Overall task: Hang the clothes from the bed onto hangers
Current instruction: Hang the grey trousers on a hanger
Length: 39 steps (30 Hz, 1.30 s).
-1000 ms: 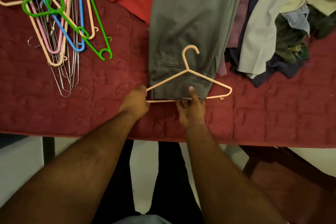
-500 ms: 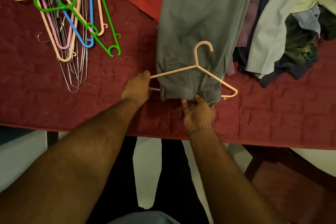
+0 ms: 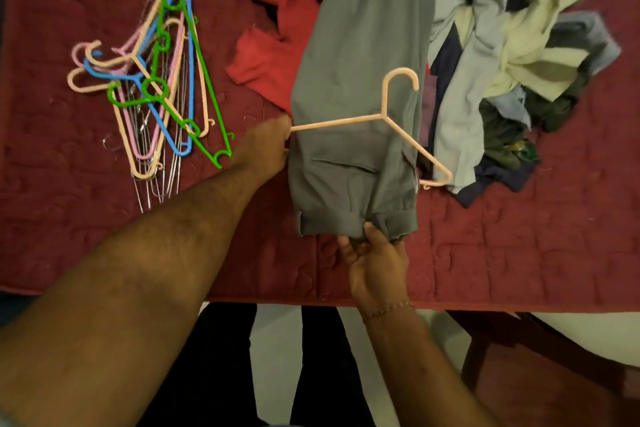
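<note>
1. Right hand [image 3: 375, 265] pinches the waistband end of the grey trousers [image 3: 360, 87], thumb on top, near the front edge of the bed [image 3: 519, 253].
2. Left hand [image 3: 265, 149] grips the left tip of the peach hanger [image 3: 382, 116]; its fingers are curled round the tip, though the fingertips are hidden.
3. The trousers lie lengthwise away from the person, waistband nearest and legs running to the far edge of the view. They pass through the hanger, over its bottom bar and under its sloping arms.
4. The hanger lies across the trousers, hook pointing away, its right end tilted nearer the person.
5. Risk, as a judgement: with only one tip held, the hanger could twist, and the bunched fabric could snag on the bar.
6. A pile of spare hangers [image 3: 156, 90] lies to the left, a heap of clothes [image 3: 512, 55] to the right.
</note>
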Each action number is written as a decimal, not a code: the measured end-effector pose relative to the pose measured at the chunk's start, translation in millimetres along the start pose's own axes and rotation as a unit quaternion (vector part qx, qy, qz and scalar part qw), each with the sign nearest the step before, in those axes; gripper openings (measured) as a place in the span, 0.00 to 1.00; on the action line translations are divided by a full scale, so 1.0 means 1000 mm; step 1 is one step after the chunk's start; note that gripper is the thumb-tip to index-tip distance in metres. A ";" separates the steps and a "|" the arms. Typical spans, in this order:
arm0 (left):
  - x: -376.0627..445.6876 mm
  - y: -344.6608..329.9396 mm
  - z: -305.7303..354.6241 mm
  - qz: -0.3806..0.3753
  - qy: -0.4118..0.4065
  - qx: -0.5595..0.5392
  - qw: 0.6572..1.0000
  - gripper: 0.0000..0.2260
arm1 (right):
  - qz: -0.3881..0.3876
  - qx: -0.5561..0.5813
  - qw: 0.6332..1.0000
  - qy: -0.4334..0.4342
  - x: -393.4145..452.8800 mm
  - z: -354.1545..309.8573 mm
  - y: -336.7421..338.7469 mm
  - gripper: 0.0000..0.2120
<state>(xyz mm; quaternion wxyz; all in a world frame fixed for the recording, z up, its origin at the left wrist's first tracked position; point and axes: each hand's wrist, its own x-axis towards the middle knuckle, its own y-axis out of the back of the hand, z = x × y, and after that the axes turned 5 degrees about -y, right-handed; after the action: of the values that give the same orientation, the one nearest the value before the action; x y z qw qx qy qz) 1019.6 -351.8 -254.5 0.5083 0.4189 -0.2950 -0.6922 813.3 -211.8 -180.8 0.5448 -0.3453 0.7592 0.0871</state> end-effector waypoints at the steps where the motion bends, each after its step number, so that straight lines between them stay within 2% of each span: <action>1: 0.003 0.014 0.004 0.007 0.007 0.006 1.000 0.11 | -0.015 0.006 1.000 0.003 -0.012 -0.009 -0.006 0.20; 4: 0.012 0.057 0.019 0.033 0.039 -0.010 0.999 0.16 | -0.053 0.014 0.998 0.013 -0.045 -0.035 -0.024 0.19; 7: 0.022 0.102 0.044 0.060 0.028 -0.025 0.997 0.18 | -0.096 0.014 0.995 0.024 -0.079 -0.061 -0.040 0.19; 12: 0.050 0.157 0.083 0.083 0.024 0.017 0.996 0.14 | -0.149 0.026 0.987 0.055 -0.124 -0.098 -0.059 0.21; 14: 0.062 0.172 0.097 0.101 0.032 0.033 0.994 0.10 | -0.178 0.012 0.982 0.070 -0.140 -0.114 -0.064 0.17; 16: 0.074 0.182 0.109 0.124 0.041 0.028 0.991 0.10 | -0.196 -0.006 0.977 0.088 -0.155 -0.128 -0.065 0.12; 18: 0.083 0.193 0.119 0.145 0.055 0.011 0.988 0.10 | -0.208 -0.020 0.973 0.102 -0.166 -0.140 -0.062 0.13; 21: 0.094 0.216 0.129 0.184 0.069 -0.008 0.980 0.09 | -0.200 -0.045 0.972 0.112 -0.173 -0.150 -0.047 0.21; 24: 0.094 0.252 0.139 0.231 0.052 -0.024 0.971 0.05 | -0.186 -0.060 0.978 0.073 -0.161 -0.153 -0.018 0.22; 28: 0.076 0.305 0.161 0.255 -0.023 -0.058 0.965 0.18 | -0.114 -0.121 0.986 0.015 -0.114 -0.154 0.024 0.21; 30: 0.062 0.323 0.174 0.278 -0.064 -0.064 0.956 0.19 | -0.070 -0.191 0.979 0.017 -0.095 -0.154 0.035 0.18; 32: 0.046 0.338 0.187 0.300 -0.099 -0.065 0.946 0.18 | -0.003 -0.291 0.953 0.083 -0.083 -0.160 0.037 0.17; 34: 0.032 0.350 0.195 0.315 -0.121 -0.051 0.940 0.18 | 0.054 -0.374 0.902 0.208 -0.081 -0.176 0.019 0.18; 36: 0.017 0.355 0.202 0.313 -0.141 -0.017 0.939 0.18 | 0.033 -0.389 0.862 0.322 -0.094 -0.198 -0.012 0.15; 39: -0.002 0.354 0.208 0.320 -0.165 0.006 0.933 0.19 | -0.060 -0.347 0.806 0.477 -0.126 -0.235 -0.079 0.14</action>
<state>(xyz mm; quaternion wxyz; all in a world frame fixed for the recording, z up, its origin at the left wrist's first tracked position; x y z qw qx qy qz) 998.2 -463.2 140.6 0.6449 0.1848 -0.4971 -0.5503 702.7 -336.1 42.0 -0.0374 -0.5544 0.8202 0.1357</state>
